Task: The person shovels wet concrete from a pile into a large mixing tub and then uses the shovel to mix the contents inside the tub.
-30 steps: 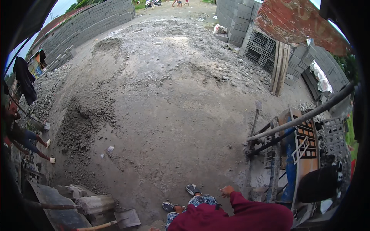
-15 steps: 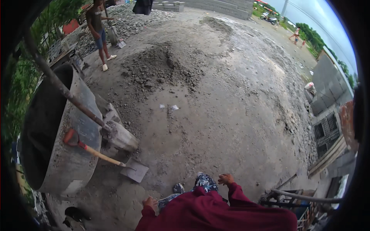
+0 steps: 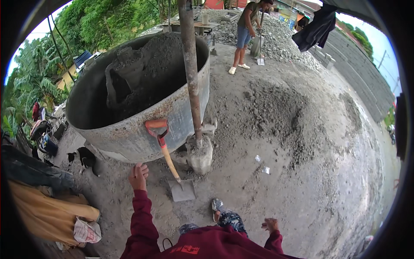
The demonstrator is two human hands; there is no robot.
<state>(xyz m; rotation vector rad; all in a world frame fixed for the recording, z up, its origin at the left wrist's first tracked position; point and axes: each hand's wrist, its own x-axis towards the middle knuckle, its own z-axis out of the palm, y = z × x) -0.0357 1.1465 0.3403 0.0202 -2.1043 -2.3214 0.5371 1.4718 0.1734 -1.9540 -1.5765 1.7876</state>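
Head view gives me a big grey mixing tub [image 3: 129,129]; a shovel [image 3: 169,162] leans on it, blade on the ground; my left hand [image 3: 138,176] reaches beside its shaft, fingers spread, empty; right hand [image 3: 271,225] hangs loose, holding nothing.

The left hand [image 3: 138,175] has stretched out toward the shovel [image 3: 169,160] leaning on the mixer tub [image 3: 129,134], now much nearer.
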